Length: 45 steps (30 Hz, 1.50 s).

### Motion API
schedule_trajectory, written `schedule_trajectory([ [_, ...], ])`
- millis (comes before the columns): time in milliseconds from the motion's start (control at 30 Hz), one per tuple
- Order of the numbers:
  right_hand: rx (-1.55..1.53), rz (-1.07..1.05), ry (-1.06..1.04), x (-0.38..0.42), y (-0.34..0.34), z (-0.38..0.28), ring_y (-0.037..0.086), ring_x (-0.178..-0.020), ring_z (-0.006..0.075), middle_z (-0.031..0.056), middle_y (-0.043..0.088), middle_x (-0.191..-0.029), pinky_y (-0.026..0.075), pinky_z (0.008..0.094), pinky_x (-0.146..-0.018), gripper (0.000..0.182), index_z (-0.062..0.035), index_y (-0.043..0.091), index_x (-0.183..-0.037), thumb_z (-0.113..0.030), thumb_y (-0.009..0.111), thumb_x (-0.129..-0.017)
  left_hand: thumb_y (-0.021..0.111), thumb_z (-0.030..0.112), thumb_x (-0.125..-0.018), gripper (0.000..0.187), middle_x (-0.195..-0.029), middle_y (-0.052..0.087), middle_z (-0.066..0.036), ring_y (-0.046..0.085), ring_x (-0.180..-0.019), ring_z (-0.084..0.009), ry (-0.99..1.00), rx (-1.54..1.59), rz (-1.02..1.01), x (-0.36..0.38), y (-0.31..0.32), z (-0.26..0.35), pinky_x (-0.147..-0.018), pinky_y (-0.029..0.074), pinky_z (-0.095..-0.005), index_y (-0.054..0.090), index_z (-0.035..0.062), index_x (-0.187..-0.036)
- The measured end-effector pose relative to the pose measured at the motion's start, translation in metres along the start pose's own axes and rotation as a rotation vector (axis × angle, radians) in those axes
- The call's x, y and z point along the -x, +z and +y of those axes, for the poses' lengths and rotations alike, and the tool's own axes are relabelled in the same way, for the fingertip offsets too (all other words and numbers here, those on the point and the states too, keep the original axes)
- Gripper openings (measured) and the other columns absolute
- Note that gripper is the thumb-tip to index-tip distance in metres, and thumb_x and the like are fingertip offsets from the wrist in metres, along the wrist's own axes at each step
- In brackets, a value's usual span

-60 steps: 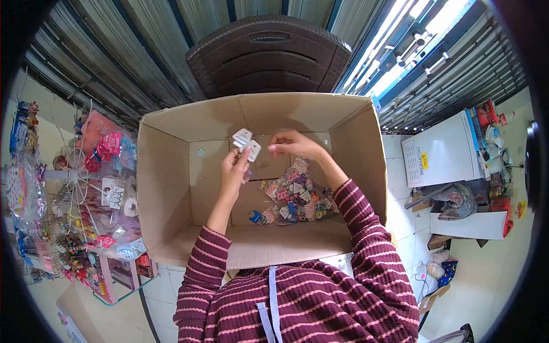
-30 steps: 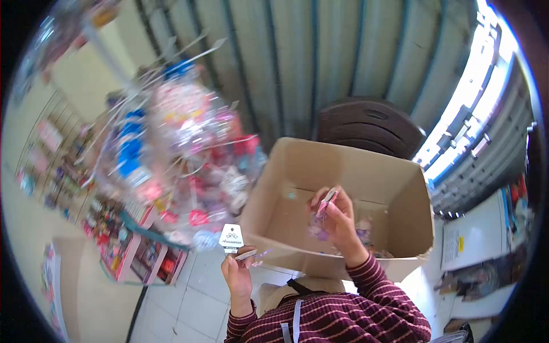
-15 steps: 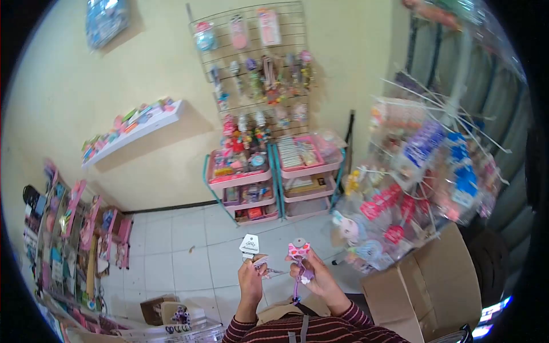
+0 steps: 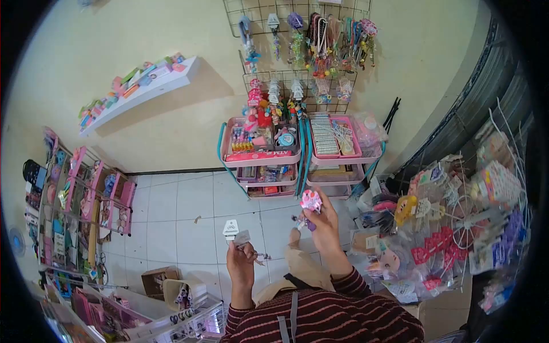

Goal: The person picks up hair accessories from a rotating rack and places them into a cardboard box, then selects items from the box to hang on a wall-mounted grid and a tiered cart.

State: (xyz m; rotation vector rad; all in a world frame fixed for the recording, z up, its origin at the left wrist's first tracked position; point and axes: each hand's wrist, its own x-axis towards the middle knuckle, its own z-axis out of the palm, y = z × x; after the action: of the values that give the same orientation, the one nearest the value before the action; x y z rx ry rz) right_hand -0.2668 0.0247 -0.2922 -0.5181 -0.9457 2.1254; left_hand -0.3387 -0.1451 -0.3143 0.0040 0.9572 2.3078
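My left hand (image 4: 240, 266) is closed around the lower end of a white hang card (image 4: 230, 229) with small dark print. A greyish, partly see-through piece (image 4: 242, 237) sticks out beside it, and a small charm strap (image 4: 262, 257) dangles past my fingers. On the other side, my right hand (image 4: 325, 226) grips a pink hang card (image 4: 310, 200) with red and white patterning. Purple strap parts (image 4: 309, 224) hang below that card. Both hands are apart, held above the tiled floor; my fingers hide the lower ends of the cards.
Two pink trolleys (image 4: 263, 162) full of small goods stand against the wall, below a wire grid (image 4: 269, 75) hung with straps. A white wall shelf (image 4: 143, 94) is at left. Bagged goods hang from a rotating rack (image 4: 466, 220) at right. Pink shelving (image 4: 86, 188) lines the left.
My view has shifted, with the trolleys lower and further right. My right hand has risen and moved right, further from the left hand; both still hold their cards.
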Motion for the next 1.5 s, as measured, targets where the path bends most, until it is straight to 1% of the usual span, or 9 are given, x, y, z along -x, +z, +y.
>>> schedule_trajectory([
  [100, 0.029, -0.02, 0.062, -0.05, -0.012, 0.008, 0.053, -0.078, 0.0127, 0.0065, 0.053, -0.093, 0.043, 0.0235, -0.069, 0.031, 0.0019, 0.047, -0.106, 0.002, 0.052, -0.075, 0.04, 0.034, -0.083, 0.023, -0.062, 0.037, 0.001, 0.035, -0.057, -0.0077, -0.032, -0.029, -0.003, -0.053, 0.015, 0.005, -0.051, 0.029, -0.0209, 0.044, 0.0119, -0.082],
  [400, 0.242, 0.051, -0.221, -0.171, -0.001, 0.002, 0.055, -0.062, 0.0118, 0.0091, 0.058, -0.08, 0.047, 0.025, -0.058, 0.016, 0.0027, 0.054, -0.092, -0.004, 0.051, -0.078, 0.039, 0.033, -0.084, 0.025, -0.063, 0.041, -0.001, 0.036, -0.056, -0.0076, -0.037, -0.09, -0.094, -0.178, 0.045, 0.019, -0.049, 0.029, -0.02, 0.045, 0.0093, -0.088],
  [600, 0.117, 0.206, -0.173, -0.217, 0.008, 0.011, 0.044, -0.047, 0.0062, 0.0037, 0.056, -0.07, 0.039, 0.0198, -0.045, 0.016, -0.0011, 0.052, -0.091, -0.013, 0.051, -0.081, 0.041, 0.032, -0.083, 0.025, -0.065, 0.045, -0.001, 0.037, -0.054, -0.0067, -0.023, -0.121, -0.016, -0.231, 0.011, 0.025, -0.046, 0.028, -0.019, 0.046, 0.0074, -0.088],
  [967, 0.039, 0.498, -0.398, -0.27, 0.016, 0.006, 0.049, -0.053, 0.0095, 0.0085, 0.057, -0.073, 0.043, 0.0225, -0.053, 0.022, -0.0001, 0.049, -0.092, -0.02, 0.043, -0.085, 0.043, 0.036, -0.081, 0.032, -0.066, 0.047, 0.0, 0.036, -0.052, -0.0042, -0.076, -0.35, -0.095, -0.376, 0.022, 0.07, -0.045, 0.025, -0.016, 0.047, 0.0064, -0.092],
  [1100, -0.035, 0.547, -0.531, -0.265, 0.015, 0.003, 0.054, -0.056, 0.015, 0.0124, 0.057, -0.077, 0.045, 0.0252, -0.055, 0.023, 0.0029, 0.048, -0.097, -0.015, 0.04, -0.085, 0.042, 0.033, -0.083, 0.027, -0.066, 0.046, 0.002, 0.039, -0.053, -0.006, -0.205, -0.338, -0.117, -0.406, 0.045, 0.054, -0.047, 0.031, -0.0183, 0.045, 0.0093, -0.094],
  [1133, -0.06, 0.566, -0.541, -0.263, 0.013, 0.001, 0.054, -0.058, 0.0158, 0.0134, 0.057, -0.078, 0.045, 0.0256, -0.056, 0.024, 0.0039, 0.047, -0.097, -0.015, 0.038, -0.086, 0.042, 0.036, -0.081, 0.031, -0.07, 0.047, 0.0, 0.039, -0.061, -0.0072, -0.239, -0.371, -0.232, -0.415, 0.045, 0.047, -0.057, 0.034, -0.0249, 0.046, 0.0077, -0.094],
  [1300, -0.089, 0.688, -0.601, -0.255, -0.01, -0.012, 0.055, -0.061, 0.0165, 0.0147, 0.057, -0.079, 0.046, 0.0253, -0.059, 0.027, 0.0057, 0.046, -0.098, -0.016, 0.035, -0.087, 0.043, 0.034, -0.081, 0.029, -0.071, 0.048, -0.001, 0.04, -0.062, -0.0087, -0.275, -0.5, -0.362, -0.411, 0.095, 0.015, -0.057, 0.034, -0.0233, 0.046, 0.0084, -0.095],
  [1367, -0.065, 0.701, -0.607, -0.26, -0.017, -0.024, 0.056, -0.062, 0.0164, 0.0145, 0.057, -0.079, 0.046, 0.0248, -0.059, 0.027, 0.0058, 0.046, -0.098, -0.016, 0.035, -0.087, 0.044, 0.032, -0.081, 0.028, -0.074, 0.049, -0.001, 0.042, -0.064, -0.0091, -0.469, -0.403, -0.352, -0.418, 0.102, -0.005, -0.055, 0.034, -0.0221, 0.046, 0.0081, -0.096],
  [1500, -0.052, 0.633, -0.587, -0.282, -0.041, -0.044, 0.056, -0.063, 0.0161, 0.0128, 0.057, -0.079, 0.046, 0.0242, -0.059, 0.026, 0.0051, 0.047, -0.097, -0.016, 0.036, -0.087, 0.044, 0.026, -0.083, 0.027, -0.086, 0.049, -0.001, 0.043, -0.068, -0.0089, -0.434, -0.322, -0.526, -0.404, 0.16, -0.04, -0.052, 0.031, -0.0208, 0.044, 0.0062, -0.101],
])
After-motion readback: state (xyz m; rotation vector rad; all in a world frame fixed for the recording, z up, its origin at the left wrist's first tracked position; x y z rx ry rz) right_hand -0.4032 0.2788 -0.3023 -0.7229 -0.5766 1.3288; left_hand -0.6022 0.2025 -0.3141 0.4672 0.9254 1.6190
